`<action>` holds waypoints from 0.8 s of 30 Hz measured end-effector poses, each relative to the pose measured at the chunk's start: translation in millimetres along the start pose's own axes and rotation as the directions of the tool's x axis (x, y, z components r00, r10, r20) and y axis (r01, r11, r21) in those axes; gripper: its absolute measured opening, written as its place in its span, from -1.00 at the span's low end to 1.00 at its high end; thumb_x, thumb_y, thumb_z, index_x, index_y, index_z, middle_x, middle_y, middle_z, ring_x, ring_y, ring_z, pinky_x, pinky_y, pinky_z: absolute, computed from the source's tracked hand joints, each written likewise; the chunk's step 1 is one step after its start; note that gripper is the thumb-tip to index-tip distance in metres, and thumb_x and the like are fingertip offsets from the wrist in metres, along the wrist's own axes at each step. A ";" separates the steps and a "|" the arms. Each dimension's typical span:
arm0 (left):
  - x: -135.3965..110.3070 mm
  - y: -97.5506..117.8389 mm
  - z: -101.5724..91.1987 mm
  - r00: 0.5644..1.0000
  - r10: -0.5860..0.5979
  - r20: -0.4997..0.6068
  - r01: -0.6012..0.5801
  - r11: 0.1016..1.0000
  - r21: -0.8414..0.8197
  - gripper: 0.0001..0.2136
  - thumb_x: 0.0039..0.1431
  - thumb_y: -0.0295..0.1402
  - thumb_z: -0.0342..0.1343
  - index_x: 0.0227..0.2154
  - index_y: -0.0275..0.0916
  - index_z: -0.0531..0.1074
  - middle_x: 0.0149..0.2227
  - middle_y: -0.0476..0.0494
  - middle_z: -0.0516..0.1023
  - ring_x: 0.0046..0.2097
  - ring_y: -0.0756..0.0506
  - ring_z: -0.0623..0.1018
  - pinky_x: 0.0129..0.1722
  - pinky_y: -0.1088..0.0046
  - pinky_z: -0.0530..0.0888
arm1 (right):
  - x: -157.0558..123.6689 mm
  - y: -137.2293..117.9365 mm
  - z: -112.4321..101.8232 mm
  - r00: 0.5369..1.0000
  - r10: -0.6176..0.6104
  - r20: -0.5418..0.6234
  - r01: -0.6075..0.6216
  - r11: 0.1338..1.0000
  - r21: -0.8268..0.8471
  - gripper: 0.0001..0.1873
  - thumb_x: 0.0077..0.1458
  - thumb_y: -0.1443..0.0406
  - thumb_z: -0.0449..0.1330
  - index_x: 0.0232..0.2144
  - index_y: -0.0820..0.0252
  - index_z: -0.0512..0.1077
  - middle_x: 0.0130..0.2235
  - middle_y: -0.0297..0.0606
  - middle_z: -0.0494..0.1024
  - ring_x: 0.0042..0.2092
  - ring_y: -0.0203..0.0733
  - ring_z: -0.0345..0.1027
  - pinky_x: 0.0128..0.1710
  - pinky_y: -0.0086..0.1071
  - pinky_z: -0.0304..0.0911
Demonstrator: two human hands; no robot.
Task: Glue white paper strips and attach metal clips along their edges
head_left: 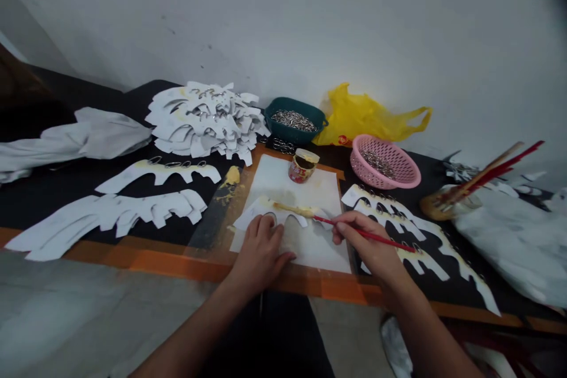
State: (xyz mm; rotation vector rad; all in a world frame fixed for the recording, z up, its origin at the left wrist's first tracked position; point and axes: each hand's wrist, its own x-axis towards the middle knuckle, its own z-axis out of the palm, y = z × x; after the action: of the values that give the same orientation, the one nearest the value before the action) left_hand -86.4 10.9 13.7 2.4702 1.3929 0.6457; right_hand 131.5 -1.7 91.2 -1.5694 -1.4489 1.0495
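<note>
My left hand [262, 246] lies flat, fingers together, pressing down a white scalloped cut-out piece [252, 212] on a white work sheet [319, 242]. My right hand [370, 245] grips a red-handled brush [363, 232] whose tip reaches the piece's upper edge, where a band of yellow glue [295, 209] shows. A small open glue can [302, 166] stands at the sheet's far edge.
Glued cut-outs with metal rings lie in rows at right [416, 242] and left [159, 171]. A heap of cut-outs [208, 121] sits behind, beside a teal bowl of rings [295, 119], a pink basket [384, 160], a yellow bag [367, 115] and spare brushes [482, 177].
</note>
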 end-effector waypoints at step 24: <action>-1.6 0.5 -1.4 1.000 -0.026 0.011 0.026 1.000 -0.003 -0.57 0.05 -0.14 0.14 -0.09 -0.33 0.35 -0.11 -0.29 0.26 -0.02 -0.26 0.22 0.04 0.08 0.26 | 11.2 -15.3 18.0 0.999 -0.017 0.045 0.022 0.995 -0.098 -0.81 0.03 0.19 0.16 -0.37 0.19 0.45 -0.49 -0.31 0.53 -0.38 -0.24 0.42 -0.31 -0.38 0.33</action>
State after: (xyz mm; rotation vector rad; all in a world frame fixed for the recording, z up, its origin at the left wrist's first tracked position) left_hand -87.5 9.2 14.7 2.4458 1.4161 0.6278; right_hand 109.3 10.6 97.4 -1.6070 -1.5639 1.0207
